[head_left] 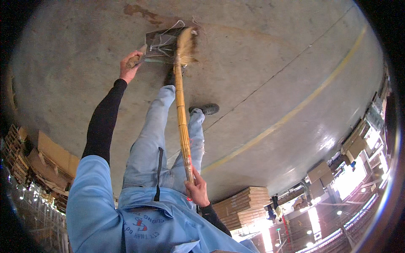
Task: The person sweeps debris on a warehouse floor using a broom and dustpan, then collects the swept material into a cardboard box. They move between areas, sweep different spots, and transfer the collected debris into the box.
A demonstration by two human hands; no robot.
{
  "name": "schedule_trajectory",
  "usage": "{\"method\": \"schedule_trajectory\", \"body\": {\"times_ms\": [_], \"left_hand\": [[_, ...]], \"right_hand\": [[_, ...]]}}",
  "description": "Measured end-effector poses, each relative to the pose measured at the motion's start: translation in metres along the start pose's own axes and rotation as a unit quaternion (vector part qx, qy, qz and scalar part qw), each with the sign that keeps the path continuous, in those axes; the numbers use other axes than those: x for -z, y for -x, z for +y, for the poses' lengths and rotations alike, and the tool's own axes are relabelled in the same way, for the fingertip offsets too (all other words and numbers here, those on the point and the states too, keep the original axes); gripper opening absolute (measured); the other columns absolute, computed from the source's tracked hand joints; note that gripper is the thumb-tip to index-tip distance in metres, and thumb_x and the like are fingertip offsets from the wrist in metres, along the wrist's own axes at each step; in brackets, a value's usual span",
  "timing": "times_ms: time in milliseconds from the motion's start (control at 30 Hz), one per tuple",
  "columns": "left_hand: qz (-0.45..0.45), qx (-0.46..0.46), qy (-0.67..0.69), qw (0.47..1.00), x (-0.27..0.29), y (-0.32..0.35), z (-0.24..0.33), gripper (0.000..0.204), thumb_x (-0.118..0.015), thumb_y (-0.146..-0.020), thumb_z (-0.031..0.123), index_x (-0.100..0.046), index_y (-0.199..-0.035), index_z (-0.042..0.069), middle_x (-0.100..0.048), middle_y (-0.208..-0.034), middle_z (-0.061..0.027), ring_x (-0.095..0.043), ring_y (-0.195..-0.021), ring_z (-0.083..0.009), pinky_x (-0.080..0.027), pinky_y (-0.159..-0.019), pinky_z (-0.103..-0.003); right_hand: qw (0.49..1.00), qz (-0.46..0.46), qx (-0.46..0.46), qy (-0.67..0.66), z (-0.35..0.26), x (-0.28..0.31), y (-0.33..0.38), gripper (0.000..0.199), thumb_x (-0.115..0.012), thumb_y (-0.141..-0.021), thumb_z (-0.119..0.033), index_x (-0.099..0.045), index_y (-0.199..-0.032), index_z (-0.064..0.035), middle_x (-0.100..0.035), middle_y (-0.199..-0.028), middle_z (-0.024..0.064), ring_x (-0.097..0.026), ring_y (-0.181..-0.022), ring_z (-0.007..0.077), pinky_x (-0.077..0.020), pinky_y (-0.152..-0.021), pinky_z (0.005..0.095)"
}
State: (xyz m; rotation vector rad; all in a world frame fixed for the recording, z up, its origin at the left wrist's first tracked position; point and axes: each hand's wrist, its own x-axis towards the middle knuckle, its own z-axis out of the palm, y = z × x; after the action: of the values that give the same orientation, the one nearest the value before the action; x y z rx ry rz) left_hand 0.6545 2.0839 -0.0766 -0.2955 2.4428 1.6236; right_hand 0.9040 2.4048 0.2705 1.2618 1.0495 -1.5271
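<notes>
My left hand is closed around the wooden handle of a dustpan, which rests low at the floor with its mouth toward the right. White string or strips lie in and across the pan. A broom with a long yellow-brown handle runs from my waist to the pan. Its straw bristles are blurred and meet the pan's right edge. Near the handle's upper end, my right hand grips the broom.
Grey concrete floor bears a yellow line and a dark seam. A reddish-brown stain lies beyond the pan. Stacked flat cardboard stands at lower right, wooden pallets at far left. My shoe is right of the broom.
</notes>
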Motion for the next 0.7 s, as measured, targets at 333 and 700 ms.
{"method": "schedule_trajectory", "body": {"times_ms": [333,700], "left_hand": [[0.119,0.115,0.201,0.965,0.007,0.002,-0.035,0.020,-0.067,-0.078,0.003,-0.064,-0.097,0.003,-0.063,-0.101,-0.0047,-0.059,-0.092,-0.0150,-0.049,-0.078,-0.029],[0.274,0.220,0.214,0.911,-0.033,0.023,-0.048,0.028,-0.067,-0.082,0.024,-0.059,-0.102,0.007,-0.060,-0.102,-0.0051,-0.056,-0.095,-0.0183,-0.044,-0.087,-0.034]], "right_hand": [[0.981,0.080,0.053,0.166,-0.031,0.064,0.117,0.067,-0.060,-0.076,-0.001,-0.034,-0.137,0.0041,-0.058,-0.112,0.0106,-0.056,-0.082,0.0110,-0.0496,-0.070,0.0255],[0.902,0.107,0.212,0.360,-0.193,0.123,-0.025,0.065,-0.060,-0.075,-0.002,-0.039,-0.136,-0.0004,-0.054,-0.077,-0.0008,-0.046,-0.057,0.0050,-0.0400,-0.050,0.0209]]}}
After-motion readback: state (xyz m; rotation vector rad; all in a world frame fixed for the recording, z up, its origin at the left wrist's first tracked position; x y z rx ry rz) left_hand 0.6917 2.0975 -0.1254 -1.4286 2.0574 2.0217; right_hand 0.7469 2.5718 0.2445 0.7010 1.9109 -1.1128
